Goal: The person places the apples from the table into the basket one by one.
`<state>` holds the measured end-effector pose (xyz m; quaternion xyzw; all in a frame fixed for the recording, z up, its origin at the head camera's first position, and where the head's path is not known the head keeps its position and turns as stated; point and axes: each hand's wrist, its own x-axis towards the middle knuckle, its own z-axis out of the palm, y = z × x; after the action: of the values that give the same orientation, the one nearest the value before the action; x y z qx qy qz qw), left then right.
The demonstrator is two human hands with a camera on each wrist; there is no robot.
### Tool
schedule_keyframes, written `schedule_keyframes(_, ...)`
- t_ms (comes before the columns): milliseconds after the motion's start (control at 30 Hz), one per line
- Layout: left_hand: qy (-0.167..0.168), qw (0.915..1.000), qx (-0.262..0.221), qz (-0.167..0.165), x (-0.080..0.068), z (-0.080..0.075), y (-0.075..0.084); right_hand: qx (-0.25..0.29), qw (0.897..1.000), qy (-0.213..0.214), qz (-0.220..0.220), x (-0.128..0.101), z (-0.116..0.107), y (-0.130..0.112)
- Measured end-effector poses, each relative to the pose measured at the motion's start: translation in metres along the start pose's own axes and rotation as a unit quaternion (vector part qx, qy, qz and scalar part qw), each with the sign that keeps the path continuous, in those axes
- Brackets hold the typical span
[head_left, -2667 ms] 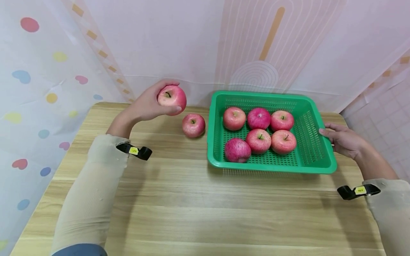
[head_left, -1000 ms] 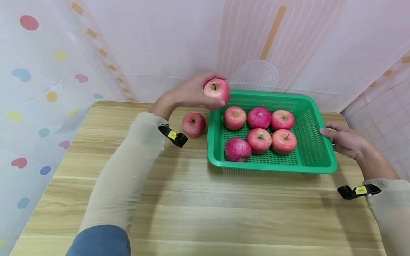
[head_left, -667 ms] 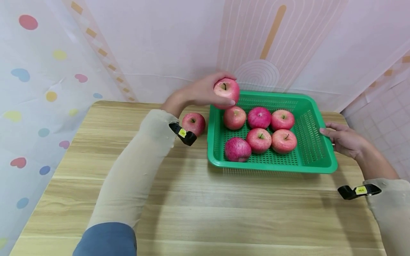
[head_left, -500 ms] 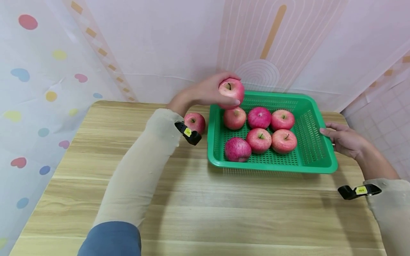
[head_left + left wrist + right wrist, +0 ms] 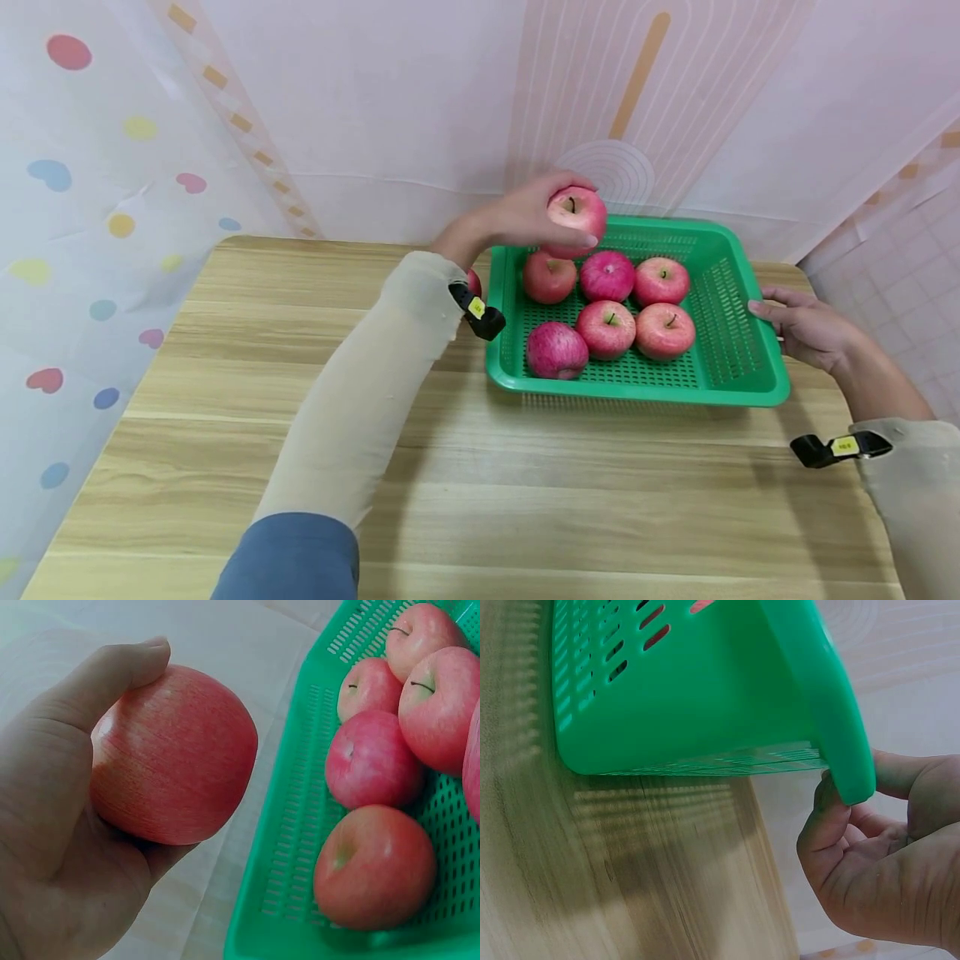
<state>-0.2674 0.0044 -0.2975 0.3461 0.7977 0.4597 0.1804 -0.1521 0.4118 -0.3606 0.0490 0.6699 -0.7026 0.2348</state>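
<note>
My left hand [image 5: 528,215] grips a pink-red apple [image 5: 581,215], thumb and fingers wrapped round it, above the back left part of a green plastic basket [image 5: 637,393]. In the left wrist view the held apple [image 5: 180,754] fills the palm, beside the basket's wall. Several apples lie inside the basket, among them a dark red one [image 5: 557,350] at the front left and a paler one [image 5: 550,277] under my left hand. My right hand [image 5: 810,329] pinches the basket's right rim, thumb on top; the right wrist view shows curled fingers [image 5: 825,825] under that rim [image 5: 851,761].
One more apple [image 5: 474,283] rests on the wooden table [image 5: 480,500] just left of the basket, mostly hidden behind my left wrist. A patterned cloth backdrop [image 5: 420,100] rises along the table's back edge. Each wrist wears a black camera band [image 5: 476,310].
My left hand has carried its apple rightward, from over the table to over the basket, its wrist now covering much of the loose apple. The right hand and basket have stayed put.
</note>
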Motion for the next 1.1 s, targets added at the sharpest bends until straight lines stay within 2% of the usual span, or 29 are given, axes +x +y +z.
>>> schedule_keyframes(467, -0.029, 0.9991, 0.026, -0.016, 0.031, 0.04, 0.005, 0.004, 1.0, -0.003, -0.007, 0.0, -0.001, 0.001)
schedule_keyframes(700, -0.045, 0.9989, 0.01, -0.008, 0.045, 0.062, 0.004, 0.007, 1.0, -0.006, -0.012, 0.0, 0.0, 0.002)
schedule_keyframes(900, -0.042, 0.9987, -0.02, -0.019, 0.055, 0.08, 0.003, 0.006, 1.0, -0.005, -0.009, 0.001, 0.0, 0.002)
schedule_keyframes(1100, -0.023, 0.9996, 0.002, -0.016, 0.06, 0.091, -0.005, 0.013, 1.0, -0.012, -0.008, 0.001, 0.001, 0.003)
